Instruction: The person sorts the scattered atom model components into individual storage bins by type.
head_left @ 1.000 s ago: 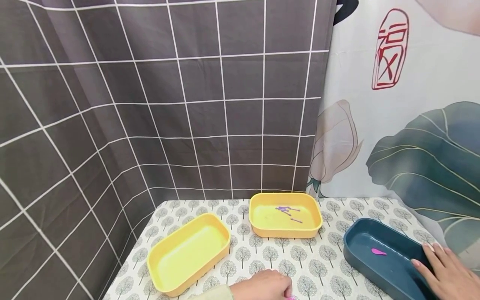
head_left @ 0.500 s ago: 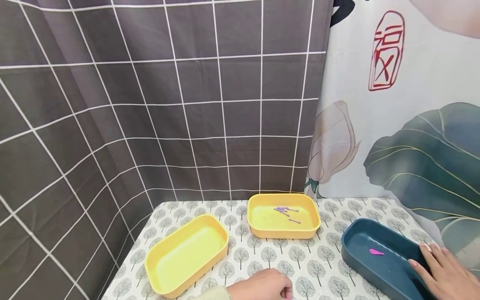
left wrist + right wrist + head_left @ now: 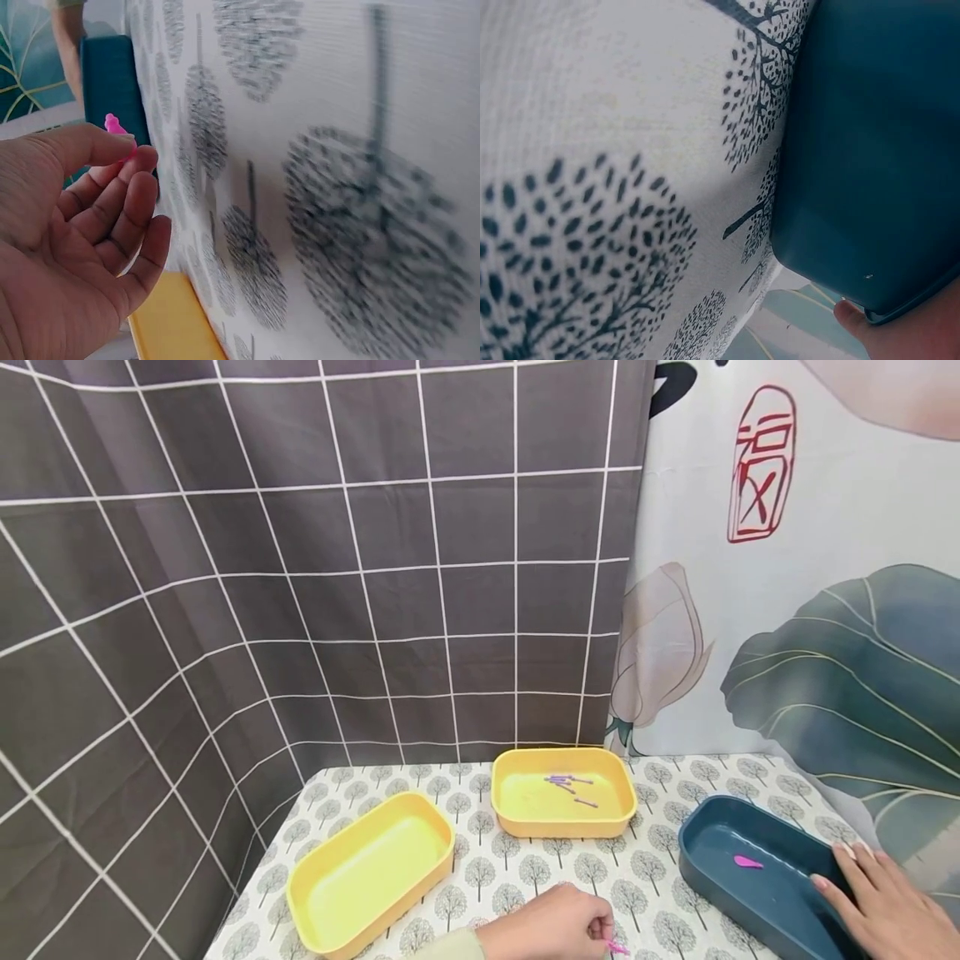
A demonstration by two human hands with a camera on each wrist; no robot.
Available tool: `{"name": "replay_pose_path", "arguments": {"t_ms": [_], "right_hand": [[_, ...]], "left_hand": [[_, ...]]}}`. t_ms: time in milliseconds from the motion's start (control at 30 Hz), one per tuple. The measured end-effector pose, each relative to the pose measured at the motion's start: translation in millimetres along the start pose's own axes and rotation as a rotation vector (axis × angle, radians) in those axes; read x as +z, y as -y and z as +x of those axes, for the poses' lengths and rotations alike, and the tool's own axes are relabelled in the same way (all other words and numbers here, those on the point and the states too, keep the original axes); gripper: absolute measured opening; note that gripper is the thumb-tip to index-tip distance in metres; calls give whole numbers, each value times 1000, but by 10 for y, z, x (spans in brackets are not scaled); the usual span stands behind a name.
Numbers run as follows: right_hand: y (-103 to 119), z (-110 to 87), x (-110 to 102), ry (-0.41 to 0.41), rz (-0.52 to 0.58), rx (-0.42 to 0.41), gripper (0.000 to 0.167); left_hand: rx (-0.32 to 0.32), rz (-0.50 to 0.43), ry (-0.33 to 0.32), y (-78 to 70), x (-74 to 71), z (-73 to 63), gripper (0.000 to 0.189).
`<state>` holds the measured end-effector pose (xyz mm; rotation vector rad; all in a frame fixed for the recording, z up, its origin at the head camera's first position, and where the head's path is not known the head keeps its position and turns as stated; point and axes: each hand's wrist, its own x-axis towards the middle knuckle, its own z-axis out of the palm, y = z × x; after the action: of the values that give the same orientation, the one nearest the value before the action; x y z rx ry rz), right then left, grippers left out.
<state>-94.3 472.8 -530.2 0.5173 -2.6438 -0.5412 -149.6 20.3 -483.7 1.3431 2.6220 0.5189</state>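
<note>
My left hand (image 3: 551, 922) is low over the patterned tablecloth, in front of the yellow trays. Its thumb and index finger pinch a small bright pink piece (image 3: 114, 126), whose knobbed end sticks out past the thumb; most of it is covered. My right hand (image 3: 892, 893) rests on the right rim of the dark blue tray (image 3: 750, 914), fingers fairly straight over the edge and thumb on the inner side. Inside that tray lies a pink teardrop-shaped piece (image 3: 747, 862) with a narrow tail. The right wrist view catches mainly the tray's wall and part of the hand.
One yellow tray (image 3: 442, 881) stands at the left, angled. Another yellow tray (image 3: 555, 828) at the back holds several thin purple sticks (image 3: 567, 782). A dark checked curtain (image 3: 465, 602) and a printed hanging cloth (image 3: 697, 485) border the table behind.
My left hand has moved slightly right, and the pink piece now shows beyond its fingertips. The right hand stays on the blue tray. The head view has shifted a little.
</note>
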Motion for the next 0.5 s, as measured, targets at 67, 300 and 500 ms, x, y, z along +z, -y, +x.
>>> {"name": "replay_pose_path", "arguments": {"t_ms": [67,300,500], "right_hand": [[-7,5,-13,-44,0,-23,138],[-2,0,-5,-12,7,-9,139],[32,1,-23,119,44,62,142]], "left_hand": [[0,3,-16,-36,14,64,11],[-34,12,-69,-196,21,317,9],[-61,15,-87,-330,39,536,6]]}}
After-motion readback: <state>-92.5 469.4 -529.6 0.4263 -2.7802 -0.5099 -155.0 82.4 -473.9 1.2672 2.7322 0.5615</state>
